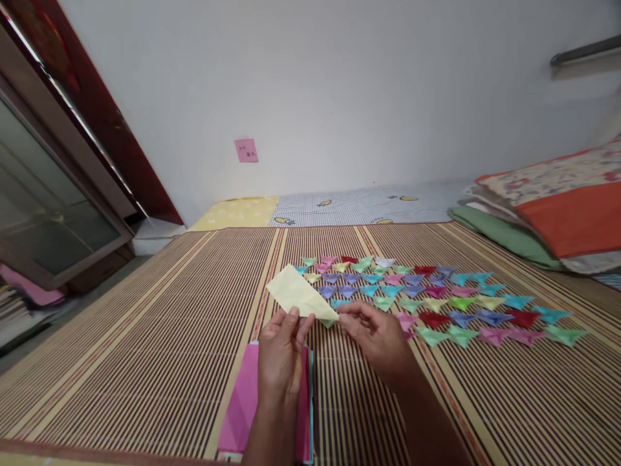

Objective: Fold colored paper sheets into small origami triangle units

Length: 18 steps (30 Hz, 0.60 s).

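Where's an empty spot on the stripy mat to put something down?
Left of the pink paper, the mat is wide open. Another bare patch is right of the right forearm, nearer than the rows of folded papers. It's crowded in those rows and around the yellow sheet.

The 2 bare hands are up in front, close but apart. The left hand (284, 346) points up, thumb bent in near its fingers. The right hand (371, 330) leans left, thumb and pointer pinching (its arm slants in from the right).

Paper stack (240, 404) partly hidden behind left hand (282, 353).
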Available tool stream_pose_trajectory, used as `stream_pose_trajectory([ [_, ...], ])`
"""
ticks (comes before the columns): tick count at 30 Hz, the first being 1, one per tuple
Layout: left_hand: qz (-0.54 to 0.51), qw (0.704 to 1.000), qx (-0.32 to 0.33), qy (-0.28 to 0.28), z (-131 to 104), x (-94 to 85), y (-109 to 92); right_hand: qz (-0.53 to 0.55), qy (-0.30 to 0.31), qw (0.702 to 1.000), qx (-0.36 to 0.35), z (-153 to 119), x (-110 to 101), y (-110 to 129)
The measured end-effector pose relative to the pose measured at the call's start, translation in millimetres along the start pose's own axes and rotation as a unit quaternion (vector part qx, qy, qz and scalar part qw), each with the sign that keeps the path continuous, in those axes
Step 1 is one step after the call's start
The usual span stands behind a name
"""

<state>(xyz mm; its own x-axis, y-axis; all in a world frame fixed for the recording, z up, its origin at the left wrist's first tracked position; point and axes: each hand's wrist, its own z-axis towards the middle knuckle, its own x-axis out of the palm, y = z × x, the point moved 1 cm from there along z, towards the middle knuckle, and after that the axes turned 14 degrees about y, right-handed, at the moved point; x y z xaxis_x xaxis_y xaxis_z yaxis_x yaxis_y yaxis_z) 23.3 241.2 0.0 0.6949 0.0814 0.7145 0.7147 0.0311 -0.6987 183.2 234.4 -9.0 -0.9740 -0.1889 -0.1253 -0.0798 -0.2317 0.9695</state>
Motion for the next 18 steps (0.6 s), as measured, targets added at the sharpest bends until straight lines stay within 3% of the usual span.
stream_pose_trajectory([
  [8,0.004,0.998,-0.008,0.063,-4.4,4.2,5.5,-0.020,0.031,0.999,-0.003,5.9,7.5,-5.5],
  [18,0.209,0.954,-0.077,0.199,-12.0,3.8,4.7,0.149,0.020,0.989,-0.003,2.2,4.9,-7.0],
])
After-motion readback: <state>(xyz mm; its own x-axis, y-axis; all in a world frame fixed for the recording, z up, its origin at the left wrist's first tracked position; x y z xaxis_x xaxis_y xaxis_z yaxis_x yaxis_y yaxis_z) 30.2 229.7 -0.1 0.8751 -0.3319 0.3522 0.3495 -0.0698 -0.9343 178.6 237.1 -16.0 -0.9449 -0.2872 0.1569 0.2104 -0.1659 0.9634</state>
